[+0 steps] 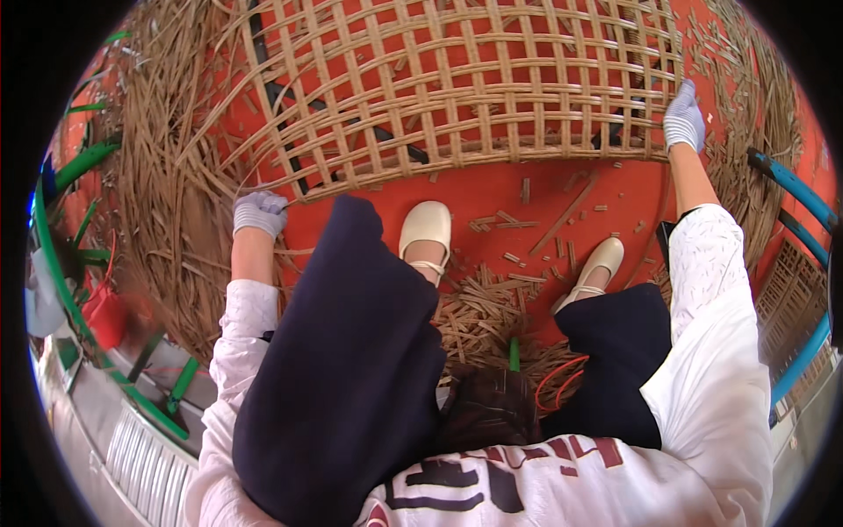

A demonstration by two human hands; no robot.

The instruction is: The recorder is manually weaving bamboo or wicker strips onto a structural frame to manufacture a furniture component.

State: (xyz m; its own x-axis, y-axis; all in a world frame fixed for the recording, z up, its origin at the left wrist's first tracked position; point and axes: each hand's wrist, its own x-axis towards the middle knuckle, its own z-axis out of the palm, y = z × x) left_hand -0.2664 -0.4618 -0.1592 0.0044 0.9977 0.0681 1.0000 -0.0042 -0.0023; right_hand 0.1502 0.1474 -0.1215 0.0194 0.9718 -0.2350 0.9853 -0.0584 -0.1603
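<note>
A large woven wicker panel (457, 97) in an open grid, tan in colour, spans the far middle over a dark frame. My left hand (260, 213), in a striped white and grey glove, is closed at its near left corner, where loose strands fan out. The fingertips there are partly hidden. At the near right corner, my right hand (685, 119), gloved the same way, grips the panel's side edge with the thumb hidden. The panel's far end lies beyond the view.
Long loose wicker strips (162, 149) pile up at the left, with more at the right. Short offcuts (492, 316) litter the red floor (351, 224) around my shoes. A green metal frame (66, 290) stands left and blue tubes (803, 202) stand right. An orange-red cord (549, 391) lies near my seat.
</note>
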